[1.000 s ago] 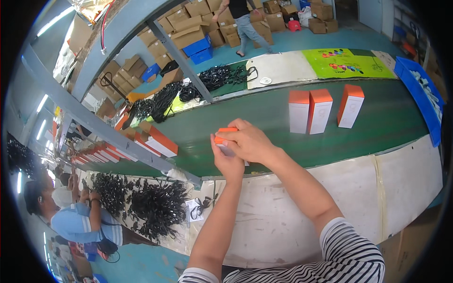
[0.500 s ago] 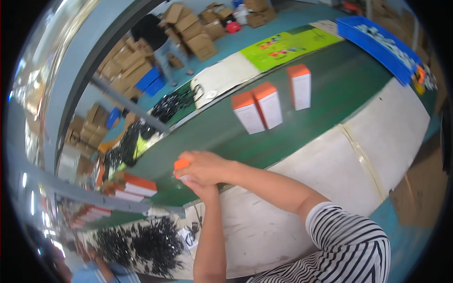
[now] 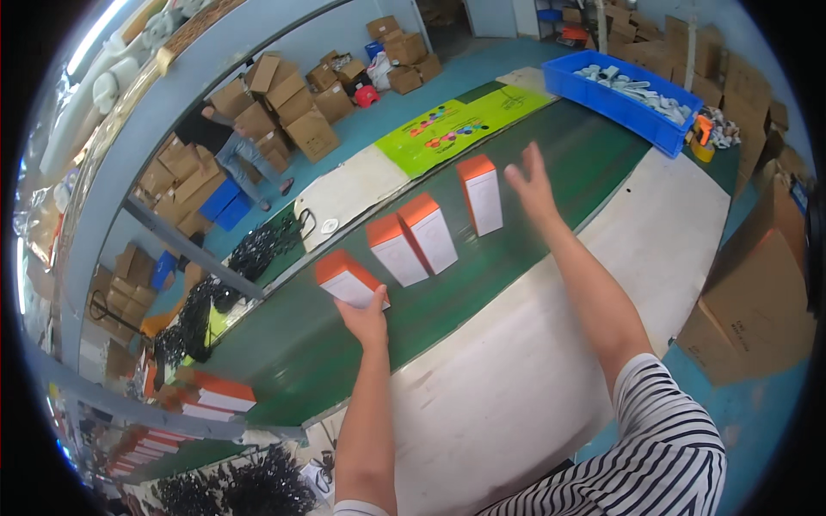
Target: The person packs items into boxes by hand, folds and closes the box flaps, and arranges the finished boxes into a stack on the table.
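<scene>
My left hand [image 3: 366, 320] grips the near end of an orange-topped white box [image 3: 353, 284] on the green conveyor belt [image 3: 344, 370], thumb on one side. Just beyond it two similar boxes, a white box with an orange top [image 3: 398, 254] and its neighbour [image 3: 430, 236], stand close together. Farther right another upright box [image 3: 483, 199] stands apart from them. Beside that one my right hand [image 3: 535, 187] hovers over the belt, fingers spread and holding nothing; it is slightly blurred.
A blue bin [image 3: 619, 99] of pale parts is at the belt's far right end. Several more orange-and-white boxes [image 3: 215, 394] lie at the left. Black cables [image 3: 249, 486] are heaped near the front left. A person [image 3: 228, 146] stands across the belt by cardboard cartons [image 3: 310, 129].
My hands, together around a box before, have parted. The right has swung far right and opened; the left now holds the box beside the standing pair. The whole view has shifted too.
</scene>
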